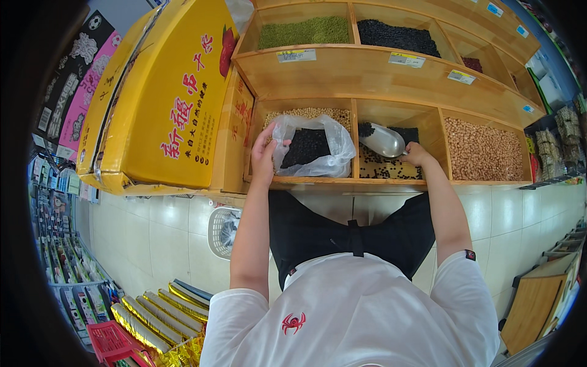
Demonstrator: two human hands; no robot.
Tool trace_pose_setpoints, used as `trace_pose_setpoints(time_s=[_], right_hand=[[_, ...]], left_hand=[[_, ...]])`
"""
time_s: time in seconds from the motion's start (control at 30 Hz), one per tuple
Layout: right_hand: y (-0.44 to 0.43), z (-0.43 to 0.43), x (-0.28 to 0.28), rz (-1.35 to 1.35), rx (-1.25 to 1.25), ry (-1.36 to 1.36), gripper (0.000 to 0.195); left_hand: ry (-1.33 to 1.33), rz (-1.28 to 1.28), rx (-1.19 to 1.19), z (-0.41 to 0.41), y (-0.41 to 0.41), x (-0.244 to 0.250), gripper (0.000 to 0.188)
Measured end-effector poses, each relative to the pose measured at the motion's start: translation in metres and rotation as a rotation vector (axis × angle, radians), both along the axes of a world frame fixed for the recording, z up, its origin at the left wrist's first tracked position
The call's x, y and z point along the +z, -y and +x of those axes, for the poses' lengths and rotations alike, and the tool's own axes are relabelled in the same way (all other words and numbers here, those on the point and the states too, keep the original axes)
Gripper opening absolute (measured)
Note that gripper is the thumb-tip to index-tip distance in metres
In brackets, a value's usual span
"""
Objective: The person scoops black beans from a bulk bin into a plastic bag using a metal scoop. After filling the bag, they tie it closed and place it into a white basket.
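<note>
My left hand point(264, 151) holds the left edge of a clear plastic bag point(341, 147), its mouth spread wide. Black beans point(305, 147) fill the bottom of the bag, which rests over a bin of pale soybeans point(316, 112). In the middle bin, my right hand point(416, 154) grips the handle of a metal scoop point(386, 140). The scoop points left, with some black beans point(366, 129) at its tip. Loose black beans point(390, 170) are scattered thinly on that bin's floor, with a denser patch behind the scoop.
To the right is a bin of pinkish-brown peanuts or beans point(484, 149). The upper tier holds green beans point(305, 33) and black beans point(396, 37). A yellow carton point(183, 101) stands close on the left. On the floor is a white plastic basket point(215, 234).
</note>
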State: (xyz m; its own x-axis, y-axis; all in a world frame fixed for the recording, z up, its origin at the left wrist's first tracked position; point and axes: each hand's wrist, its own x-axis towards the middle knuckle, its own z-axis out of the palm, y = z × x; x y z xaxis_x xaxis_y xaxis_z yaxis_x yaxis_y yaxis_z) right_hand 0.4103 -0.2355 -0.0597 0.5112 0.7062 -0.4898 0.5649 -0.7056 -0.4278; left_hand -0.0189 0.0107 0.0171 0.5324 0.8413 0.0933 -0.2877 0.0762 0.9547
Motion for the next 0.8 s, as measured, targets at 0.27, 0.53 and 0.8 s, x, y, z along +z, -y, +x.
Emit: trace_pose_setpoints(time_s=[0.27, 0.53, 0.8], right_hand=[[0.005, 0.006, 0.003, 0.174, -0.130, -0.045, 0.048], [0.020, -0.003, 0.077, 0.402, -0.098, 0.189, 0.035], [0.000, -0.092, 0.244, 0.332, 0.150, 0.473, 0.028]], left_hand=[[0.030, -0.046, -0.001, -0.001, 0.000, -0.001, 0.048], [0.002, 0.009, -0.006, -0.001, 0.001, -0.002, 0.046], [0.049, -0.044, -0.008, -0.002, 0.001, -0.001, 0.046]])
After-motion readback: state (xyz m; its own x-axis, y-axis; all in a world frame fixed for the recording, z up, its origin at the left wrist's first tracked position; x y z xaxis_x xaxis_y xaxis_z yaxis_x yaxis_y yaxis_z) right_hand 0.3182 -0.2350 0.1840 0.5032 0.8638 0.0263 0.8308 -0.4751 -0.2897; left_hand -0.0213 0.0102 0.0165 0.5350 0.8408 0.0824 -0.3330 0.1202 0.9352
